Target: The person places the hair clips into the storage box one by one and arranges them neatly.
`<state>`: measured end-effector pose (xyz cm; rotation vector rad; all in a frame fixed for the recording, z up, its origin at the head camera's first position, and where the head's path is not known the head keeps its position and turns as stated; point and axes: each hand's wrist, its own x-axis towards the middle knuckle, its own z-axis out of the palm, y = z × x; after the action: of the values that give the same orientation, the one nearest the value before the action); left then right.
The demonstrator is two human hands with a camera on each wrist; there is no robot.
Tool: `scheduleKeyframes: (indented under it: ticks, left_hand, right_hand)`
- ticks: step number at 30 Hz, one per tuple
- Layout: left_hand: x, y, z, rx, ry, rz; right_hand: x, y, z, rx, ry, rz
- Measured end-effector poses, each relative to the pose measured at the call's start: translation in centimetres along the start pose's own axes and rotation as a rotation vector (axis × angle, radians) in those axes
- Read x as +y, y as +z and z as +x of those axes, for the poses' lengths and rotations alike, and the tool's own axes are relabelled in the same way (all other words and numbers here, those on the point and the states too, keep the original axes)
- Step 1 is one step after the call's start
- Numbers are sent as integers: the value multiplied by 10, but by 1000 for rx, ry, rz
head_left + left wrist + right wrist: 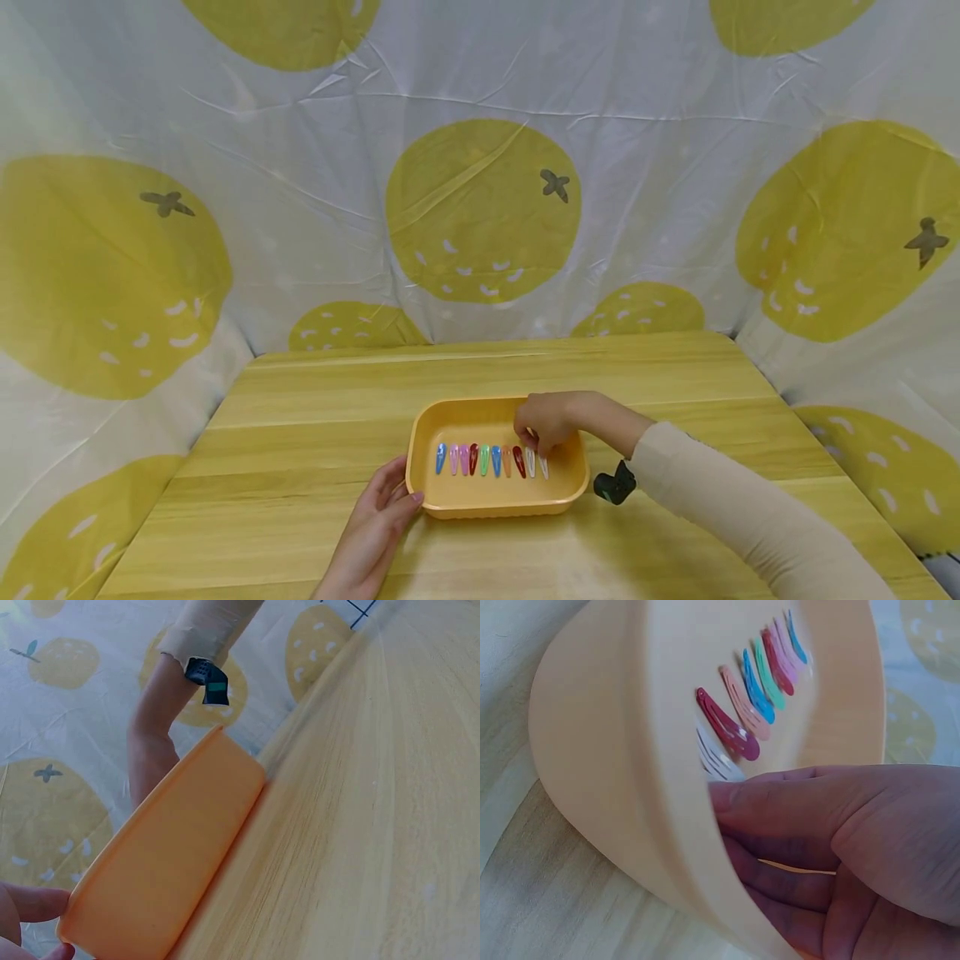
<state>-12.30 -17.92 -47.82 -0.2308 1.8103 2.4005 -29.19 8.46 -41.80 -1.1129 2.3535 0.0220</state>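
Observation:
A yellow plastic basin (495, 502) stands on the table, with several snap hair clips in a row across its floor: blue, pink, dark red, green, orange and white. My left hand (377, 525) grips the basin's left end at the near corner; in the left wrist view its thumb and a finger (41, 903) pinch the rim. Inside the right end, my right hand (551, 419) reaches down with curled fingers and pinches the rightmost white hair clip (544, 468). Beside it lies another white clip (531, 462), then a dark red clip (727, 726). The basin wall hides the right fingertips in the right wrist view.
The wood-grain table (300, 433) extends around the basin on every side. A white curtain with yellow fruit prints (480, 208) hangs behind and at both sides. A dark strap piece (615, 483) hangs at the right wrist, close to the basin's right end.

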Motion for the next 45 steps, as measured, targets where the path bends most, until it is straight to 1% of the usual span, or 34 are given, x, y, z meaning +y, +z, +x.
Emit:
scheduleKeyframes:
  ticks: [7, 14, 27, 33, 38, 42, 45]
  left_hand:
    - [1, 1, 0, 3, -3, -10]
    - [0, 1, 2, 7, -6, -3]
    - [-3, 1, 6, 0, 6, -6]
    - [-7, 2, 6, -3, 5, -9]
    - [-8, 4, 6, 15, 13, 7]
    - [-4, 5, 6, 58, 29, 56]
    - [4, 1, 6, 96, 49, 99]
  right_hand:
    - [1, -1, 1, -13, -5, -16]
    - [0, -3, 0, -24, 16, -28]
    - [3, -13, -8, -20, 1, 24]
    - [3, -20, -20, -12, -5, 37]
    - [8, -28, -34, 3, -5, 33]
    - [15, -36, -47, 42, -34, 48]
    - [22, -41, -56, 83, -75, 72]
